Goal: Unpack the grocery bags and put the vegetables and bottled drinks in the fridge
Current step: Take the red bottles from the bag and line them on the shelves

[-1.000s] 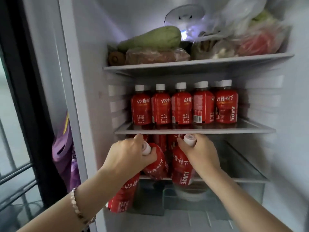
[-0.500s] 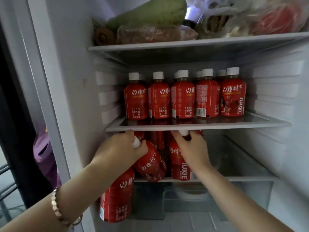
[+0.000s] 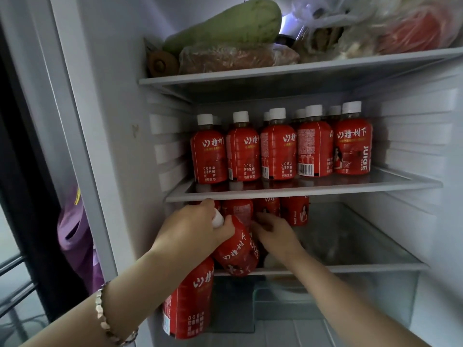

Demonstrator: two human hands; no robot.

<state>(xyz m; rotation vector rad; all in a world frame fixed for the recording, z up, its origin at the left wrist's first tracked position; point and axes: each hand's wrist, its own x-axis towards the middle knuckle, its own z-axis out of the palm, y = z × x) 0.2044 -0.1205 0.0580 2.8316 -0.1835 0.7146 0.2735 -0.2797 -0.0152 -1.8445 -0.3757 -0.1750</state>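
Left hand (image 3: 193, 231) grips two juice bottles (image 3: 235, 249); right hand (image 3: 274, 234), grip unclear, reaches among crowded standing bottles (image 3: 294, 211).

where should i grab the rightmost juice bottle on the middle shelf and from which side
Probably the narrow neck just under its white cap, coming from the front right. The rightmost juice bottle stands upright at the row's end, with bare shelf on its right; its neighbour crowds its left side.
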